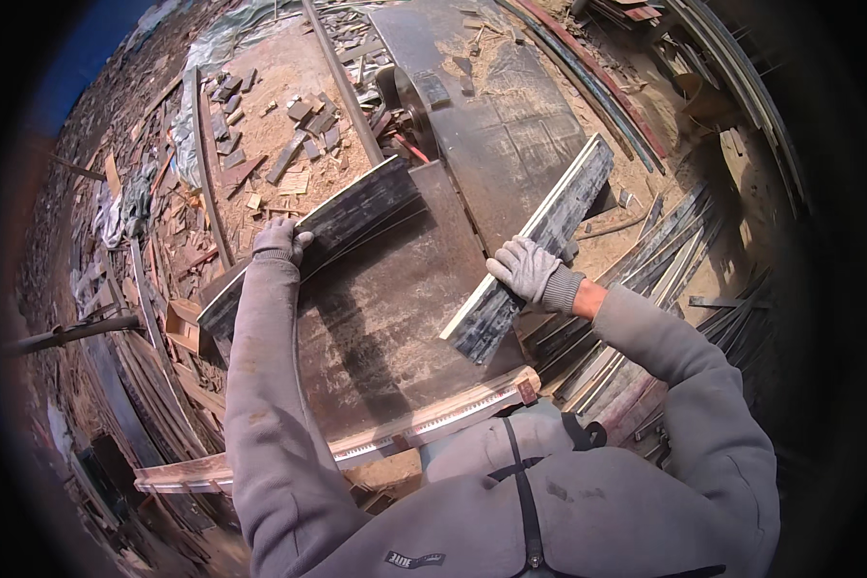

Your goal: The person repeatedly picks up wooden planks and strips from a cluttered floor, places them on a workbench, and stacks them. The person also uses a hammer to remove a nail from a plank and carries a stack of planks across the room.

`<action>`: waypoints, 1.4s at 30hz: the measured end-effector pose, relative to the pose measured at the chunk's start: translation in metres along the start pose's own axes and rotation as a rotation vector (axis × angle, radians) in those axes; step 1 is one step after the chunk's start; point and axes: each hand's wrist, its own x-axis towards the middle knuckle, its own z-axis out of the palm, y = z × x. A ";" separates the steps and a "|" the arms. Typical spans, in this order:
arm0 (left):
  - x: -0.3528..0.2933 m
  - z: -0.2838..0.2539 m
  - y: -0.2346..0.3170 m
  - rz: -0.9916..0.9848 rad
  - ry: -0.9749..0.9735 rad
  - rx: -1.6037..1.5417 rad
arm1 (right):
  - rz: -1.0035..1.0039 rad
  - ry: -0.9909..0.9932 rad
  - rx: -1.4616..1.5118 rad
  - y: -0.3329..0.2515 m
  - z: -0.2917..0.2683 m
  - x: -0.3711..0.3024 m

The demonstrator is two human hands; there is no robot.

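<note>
My left hand [282,240], in a pale grey knit glove, is closed over the upper edge of a dark-faced board [356,214] with a pale cut edge. That board lies slantwise across the left side of a worn metal worktable [395,289]. My right hand [528,271], gloved alike, grips a second dark, white-smeared board [568,204] around its middle. This one is tilted over the table's right edge, its pale long edge facing left. The fingers' undersides are hidden on both hands. Bare table surface separates the two boards.
A dark, upright disc-like part [416,114] stands at the table's far side, beside a long rail [342,82]. Along the near edge runs a wooden bar with a measuring strip [433,424]. Offcuts [308,125] litter the left; long strips [679,241] are heaped right.
</note>
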 end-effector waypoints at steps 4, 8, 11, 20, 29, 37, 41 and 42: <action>-0.057 0.047 0.053 -0.102 0.297 -0.169 | -0.018 -0.059 0.011 -0.034 0.029 0.051; -0.214 0.092 0.087 -0.665 -0.525 -1.686 | 0.004 -0.004 -0.047 -0.096 0.047 0.098; -0.293 0.122 0.077 -0.697 -0.450 -2.194 | -0.035 -0.020 -0.002 -0.132 0.054 0.097; -0.351 0.189 0.056 -1.034 -0.096 -1.408 | -0.167 0.030 0.073 -0.044 0.036 -0.020; -0.402 0.164 -0.080 -1.166 0.148 -1.108 | -0.034 -0.387 -0.350 0.147 0.028 -0.065; -0.389 0.189 -0.130 -1.159 0.370 -1.169 | 0.130 -0.406 -0.302 0.141 0.052 -0.047; -0.336 0.179 -0.152 -1.292 0.494 -1.120 | 0.848 -0.178 -0.225 0.141 0.059 -0.051; -0.320 0.171 -0.147 -1.245 0.535 -1.002 | 1.240 -0.058 0.090 0.141 0.063 -0.051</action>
